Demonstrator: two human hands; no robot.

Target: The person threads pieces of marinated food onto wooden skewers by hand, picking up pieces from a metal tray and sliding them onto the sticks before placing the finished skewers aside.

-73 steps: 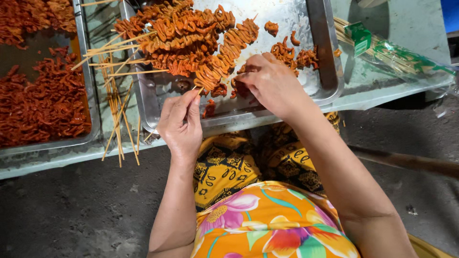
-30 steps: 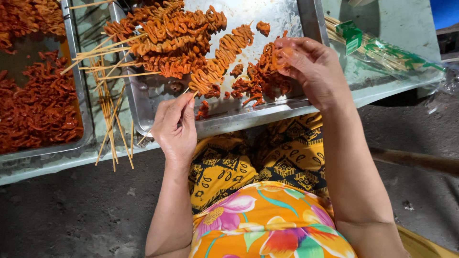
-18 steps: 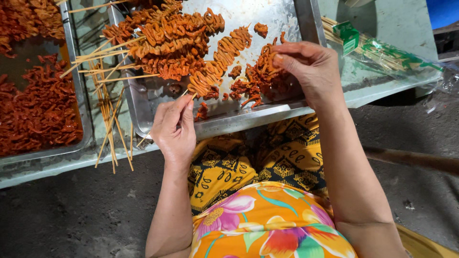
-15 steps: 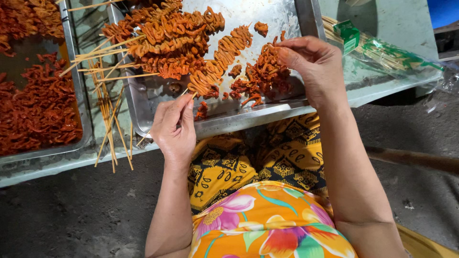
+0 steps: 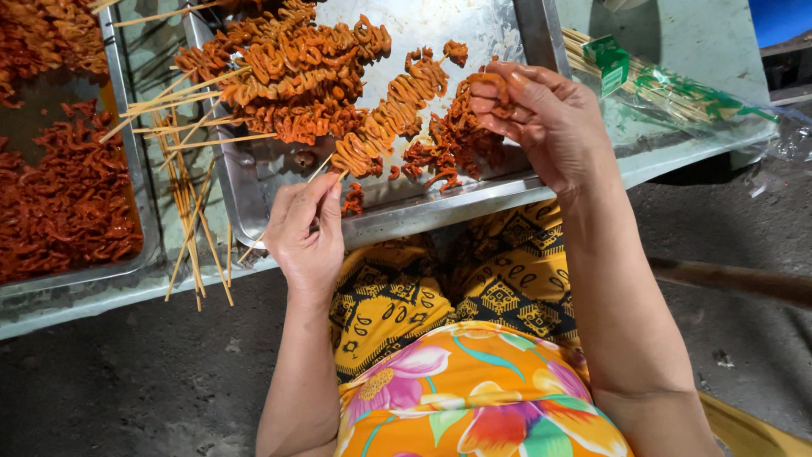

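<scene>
My left hand (image 5: 306, 230) pinches the bare end of a bamboo skewer (image 5: 385, 114) threaded with orange marinated meat, which lies slanted over a steel tray (image 5: 440, 203). My right hand (image 5: 541, 118) is raised over the tray's right side, fingers closed on a curled strip of the orange meat (image 5: 484, 85). A loose heap of meat pieces (image 5: 444, 148) lies in the tray just below that hand. Several finished skewers (image 5: 288, 72) are piled at the tray's far left.
A second tray of red marinated meat (image 5: 63, 195) sits at the left. Loose bare skewers (image 5: 190, 211) lie between the trays. A plastic pack of skewers (image 5: 668, 89) rests on the table at the right. My patterned clothing (image 5: 440, 338) fills the foreground.
My right hand has picked a strip of meat from the tray and lifted it up to the right. My left hand has kept its hold on the skewer end.
</scene>
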